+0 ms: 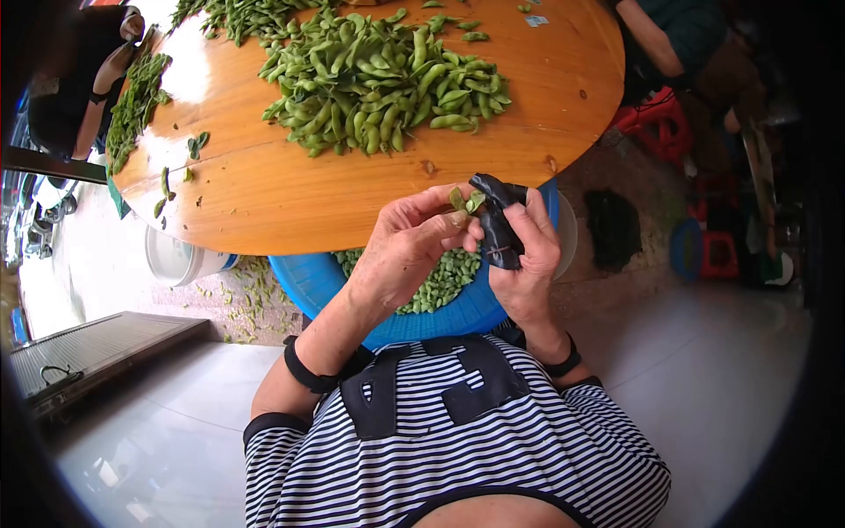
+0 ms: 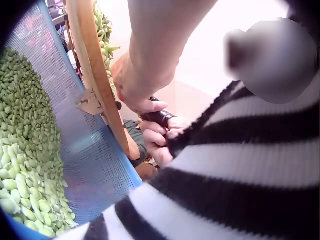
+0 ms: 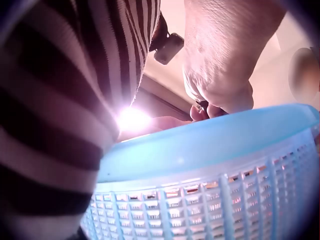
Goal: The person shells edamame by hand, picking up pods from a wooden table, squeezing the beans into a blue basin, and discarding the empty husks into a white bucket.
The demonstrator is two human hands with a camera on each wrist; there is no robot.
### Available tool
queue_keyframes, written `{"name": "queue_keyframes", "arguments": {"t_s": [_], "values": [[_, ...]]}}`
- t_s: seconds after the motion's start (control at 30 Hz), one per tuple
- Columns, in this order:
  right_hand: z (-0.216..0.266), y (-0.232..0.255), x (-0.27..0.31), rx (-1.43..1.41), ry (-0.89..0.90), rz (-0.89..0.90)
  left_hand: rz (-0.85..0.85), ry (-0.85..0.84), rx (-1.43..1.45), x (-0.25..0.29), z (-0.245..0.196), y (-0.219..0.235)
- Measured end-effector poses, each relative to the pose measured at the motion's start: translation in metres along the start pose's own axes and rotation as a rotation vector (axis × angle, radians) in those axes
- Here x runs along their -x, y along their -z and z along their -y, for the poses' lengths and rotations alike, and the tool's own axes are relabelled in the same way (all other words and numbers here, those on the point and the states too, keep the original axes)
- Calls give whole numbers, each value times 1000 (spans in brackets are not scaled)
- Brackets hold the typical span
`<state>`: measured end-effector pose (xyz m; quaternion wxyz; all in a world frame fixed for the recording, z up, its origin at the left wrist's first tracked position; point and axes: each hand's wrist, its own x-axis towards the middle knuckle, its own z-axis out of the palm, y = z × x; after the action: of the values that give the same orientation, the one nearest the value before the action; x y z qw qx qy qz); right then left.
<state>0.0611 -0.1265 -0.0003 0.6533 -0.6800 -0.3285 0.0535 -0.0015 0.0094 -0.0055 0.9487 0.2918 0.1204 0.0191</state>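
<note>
In the head view, my left hand (image 1: 409,242) pinches a split green soybean pod (image 1: 466,202) between thumb and fingers. My right hand (image 1: 528,255) meets it from the other side, its curled fingers pinching the pod's edge. Shiny black wrapping (image 1: 502,233) covers digits of the right hand. Below both hands, a blue mesh basket (image 1: 295,282) holds shelled green soybeans (image 1: 444,286). The left wrist view shows these beans (image 2: 30,130) heaped against the basket wall (image 2: 95,155). In the right wrist view, the basket's rim (image 3: 215,140) hides most of the fingers.
A large pile of unshelled pods (image 1: 378,84) lies on the round wooden table (image 1: 229,189), just beyond my hands. Other people sit at its left and right sides. A white bucket (image 1: 180,255) stands under the table's left edge, with pods scattered on the floor (image 1: 246,304).
</note>
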Motion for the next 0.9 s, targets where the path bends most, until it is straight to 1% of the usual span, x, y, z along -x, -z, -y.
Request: {"name": "queue_keyframes", "arguments": {"t_s": [0.07,0.1,0.17,0.2,0.23,0.3,0.33,0.4,0.43,0.5,0.53,0.57,0.6,0.63,0.7,0.73,0.77,0.8,0.83,0.87,0.9], "values": [[0,5,1,320,140,15,20,-4,4,-1,2,5],[1,4,2,320,141,16,41,-9,9,-2,3,7],[2,4,5,468,207,10,37,-13,47,-4,6,9],[1,3,6,484,252,2,33,-17,86,-4,7,9],[0,3,6,484,252,4,32,-18,87,-4,8,7],[-1,3,7,487,286,25,-65,-1,173,-2,7,2],[-1,2,5,486,286,26,-66,-1,173,-2,8,4],[0,3,-2,358,246,10,32,-28,241,-3,11,8],[2,5,-3,358,246,8,33,-27,240,-3,10,7],[5,14,-2,117,-89,-39,-37,13,27,-1,9,2],[1,21,5,-96,-272,-114,-38,14,26,1,8,5],[-4,33,5,-5,-173,-105,43,59,-165,2,6,10],[-2,46,2,76,-149,-116,126,106,-358,3,2,14],[3,60,-1,157,-125,-129,127,108,-361,4,-3,14],[8,97,0,-15,-236,-192,418,118,-963,8,-19,9],[9,122,3,139,-245,-118,604,5,-1121,4,-30,9],[10,144,4,293,-252,-44,604,7,-1122,0,-39,3],[26,157,-7,663,-284,209,497,-82,-1322,-4,-47,-5],[23,166,-5,663,-284,208,382,-175,-1516,-11,-53,-9],[18,172,-2,826,-288,169,311,-494,-1656,-27,-52,-3],[13,175,2,988,-291,129,139,-566,-1764,-40,-56,-6]]}}
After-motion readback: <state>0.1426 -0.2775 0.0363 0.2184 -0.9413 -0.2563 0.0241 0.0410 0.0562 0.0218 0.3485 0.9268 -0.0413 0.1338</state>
